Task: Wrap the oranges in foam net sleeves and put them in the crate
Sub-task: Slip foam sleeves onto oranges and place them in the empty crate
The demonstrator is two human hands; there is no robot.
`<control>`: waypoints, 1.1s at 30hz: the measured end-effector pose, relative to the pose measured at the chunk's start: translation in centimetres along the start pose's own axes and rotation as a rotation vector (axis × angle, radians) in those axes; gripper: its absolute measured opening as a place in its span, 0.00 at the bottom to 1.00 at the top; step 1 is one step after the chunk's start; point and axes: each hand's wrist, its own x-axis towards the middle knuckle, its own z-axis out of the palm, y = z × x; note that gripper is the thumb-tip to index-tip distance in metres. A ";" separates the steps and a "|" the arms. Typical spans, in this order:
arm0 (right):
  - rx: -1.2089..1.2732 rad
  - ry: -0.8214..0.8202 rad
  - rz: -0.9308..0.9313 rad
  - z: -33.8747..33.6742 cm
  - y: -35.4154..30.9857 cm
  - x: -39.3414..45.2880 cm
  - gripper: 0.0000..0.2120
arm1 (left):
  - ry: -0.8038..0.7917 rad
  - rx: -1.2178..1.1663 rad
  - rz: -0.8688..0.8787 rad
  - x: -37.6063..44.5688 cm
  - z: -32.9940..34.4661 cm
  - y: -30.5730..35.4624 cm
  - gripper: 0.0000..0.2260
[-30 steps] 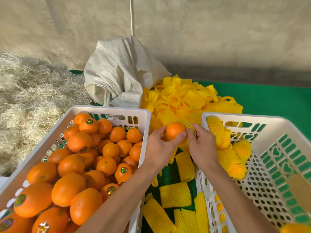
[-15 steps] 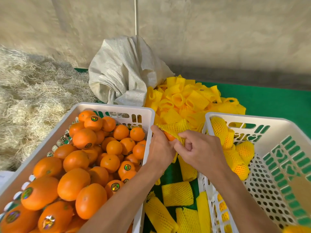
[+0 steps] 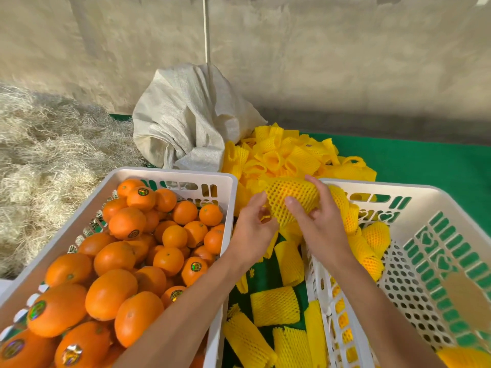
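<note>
An orange wrapped in a yellow foam net sleeve [image 3: 291, 199] is held between the two crates by my right hand [image 3: 317, 224], thumb in front and fingers behind. My left hand [image 3: 252, 229] sits just left of it, fingers loosely apart, fingertips near the sleeve's lower edge. The left white crate [image 3: 170, 173] is full of bare oranges [image 3: 127, 261]. The right white crate [image 3: 398, 191] holds several wrapped oranges [image 3: 372, 240] along its left side. A pile of empty sleeves [image 3: 287, 155] lies behind the crates.
More empty sleeves [image 3: 275, 305] lie on the green mat [image 3: 425, 160] in the gap between the crates. A white woven sack [image 3: 186, 120] stands behind the left crate. Straw [image 3: 45, 155] is heaped at the left. A wall runs across the back.
The bare orange held by both hands now sits fully inside the net sleeve. My left hand has let go and dropped a little; my right hand keeps the wrapped orange.
</note>
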 end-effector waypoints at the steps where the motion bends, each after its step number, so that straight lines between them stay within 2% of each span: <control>1: 0.032 0.071 0.022 -0.4 0.2 0.3 0.29 | -0.026 -0.031 -0.004 0.0 -0.1 0.4 0.16; 4: -0.205 0.342 0.006 -2.0 0.9 1.2 0.31 | -0.003 0.064 0.077 0.4 -1.0 1.4 0.11; 6: -0.329 0.453 -0.033 -3.3 1.3 1.5 0.31 | 0.109 0.233 0.125 0.8 -2.5 1.5 0.10; 8: -0.372 0.470 -0.032 -4.3 1.9 1.5 0.29 | 0.217 0.472 0.046 1.2 -4.5 0.7 0.11; 10: -0.417 0.445 0.003 -4.7 2.4 1.6 0.27 | 0.218 0.707 -0.174 1.5 -6.3 -0.5 0.14; 12: -0.490 0.415 0.011 -4.7 2.5 1.6 0.25 | 0.167 0.696 -0.430 1.7 -7.3 -1.2 0.15; 13: -0.532 0.400 0.008 -4.6 2.4 1.6 0.24 | 0.147 0.666 -0.481 1.8 -7.7 -1.5 0.15; 15: -0.638 0.384 0.021 -4.4 2.2 1.6 0.25 | 0.104 0.702 -0.479 1.8 -8.3 -2.2 0.13; 17: -0.746 0.390 0.064 -4.3 1.9 1.4 0.27 | -0.007 0.835 -0.524 1.5 -8.8 -3.0 0.11; 20: -0.812 0.389 0.086 -4.3 1.6 1.1 0.28 | -0.267 1.017 -0.644 1.4 -9.1 -4.3 0.19; 22: -0.819 0.398 0.066 -4.4 1.4 1.0 0.28 | -0.407 1.184 -0.646 1.5 -9.2 -4.8 0.21; 25: -0.838 0.397 -0.035 -4.1 1.3 0.9 0.25 | -0.463 1.345 -0.646 1.5 -8.9 -5.3 0.22; 27: -0.845 0.346 -0.157 -3.2 1.3 0.6 0.21 | -0.406 1.358 -0.743 1.4 -8.7 -5.4 0.22; 29: -0.859 0.222 -0.230 -1.8 1.4 0.3 0.17 | -0.337 1.376 -0.786 1.3 -8.5 -5.4 0.21; 31: -0.903 0.018 -0.248 -0.3 1.8 -0.2 0.14 | -0.252 1.368 -0.758 1.3 -8.7 -5.3 0.18; 33: -0.916 -0.252 -0.210 0.6 2.4 -0.7 0.13 | -0.112 1.270 -0.719 1.4 -8.8 -4.6 0.19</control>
